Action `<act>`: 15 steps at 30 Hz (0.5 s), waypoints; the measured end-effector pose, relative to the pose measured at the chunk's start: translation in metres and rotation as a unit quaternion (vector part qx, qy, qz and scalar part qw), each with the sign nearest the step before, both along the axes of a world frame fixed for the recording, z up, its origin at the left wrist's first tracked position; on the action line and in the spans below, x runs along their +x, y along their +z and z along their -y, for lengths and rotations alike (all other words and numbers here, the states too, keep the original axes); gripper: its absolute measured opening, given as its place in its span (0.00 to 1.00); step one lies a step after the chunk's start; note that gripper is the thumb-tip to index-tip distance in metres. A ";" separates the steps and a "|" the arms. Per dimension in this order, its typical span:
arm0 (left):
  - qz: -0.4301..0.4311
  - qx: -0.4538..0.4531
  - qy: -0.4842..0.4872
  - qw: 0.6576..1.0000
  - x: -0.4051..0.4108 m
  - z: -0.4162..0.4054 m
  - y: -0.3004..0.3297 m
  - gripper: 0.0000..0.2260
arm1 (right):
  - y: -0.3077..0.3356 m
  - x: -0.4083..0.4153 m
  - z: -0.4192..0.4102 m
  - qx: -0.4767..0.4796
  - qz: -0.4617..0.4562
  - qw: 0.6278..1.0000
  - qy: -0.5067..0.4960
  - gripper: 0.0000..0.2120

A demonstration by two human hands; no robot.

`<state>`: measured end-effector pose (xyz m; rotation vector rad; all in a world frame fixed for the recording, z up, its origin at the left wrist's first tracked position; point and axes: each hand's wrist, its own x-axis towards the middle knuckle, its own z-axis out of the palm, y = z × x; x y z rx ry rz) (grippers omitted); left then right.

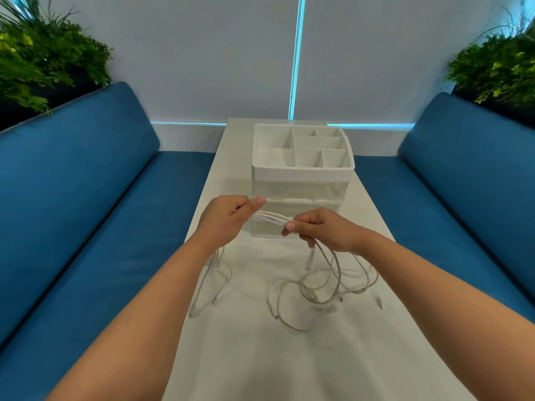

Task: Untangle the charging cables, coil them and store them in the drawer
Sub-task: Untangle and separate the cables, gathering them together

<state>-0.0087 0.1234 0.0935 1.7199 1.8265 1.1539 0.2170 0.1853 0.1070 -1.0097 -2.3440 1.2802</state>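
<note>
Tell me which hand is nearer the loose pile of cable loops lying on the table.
Right. The right hand hovers just above the cable loops, with strands dropping from it straight into them. The left hand holds the bundle's other end, farther to the left.

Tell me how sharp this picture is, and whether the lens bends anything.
Head view: wide-angle distortion curves the blue cushioned benches outward; the thin white charging cables look soft against the pale white table; the white plastic drawer organiser is fairly crisp; light is even, shadows faint.
</note>
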 end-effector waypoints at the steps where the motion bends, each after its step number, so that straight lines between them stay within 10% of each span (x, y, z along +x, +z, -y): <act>1: 0.002 -0.001 -0.003 1.000 0.000 0.001 0.000 0.26 | 0.001 0.003 0.001 -0.029 -0.007 0.999 0.012 0.14; 10: -0.083 -0.087 0.004 0.993 0.007 0.003 0.000 0.28 | 0.013 0.010 0.001 0.267 0.235 0.934 0.021 0.21; 15: 0.018 -0.105 -0.021 0.994 0.007 0.005 0.008 0.28 | 0.010 0.014 0.000 0.147 0.147 0.978 -0.004 0.18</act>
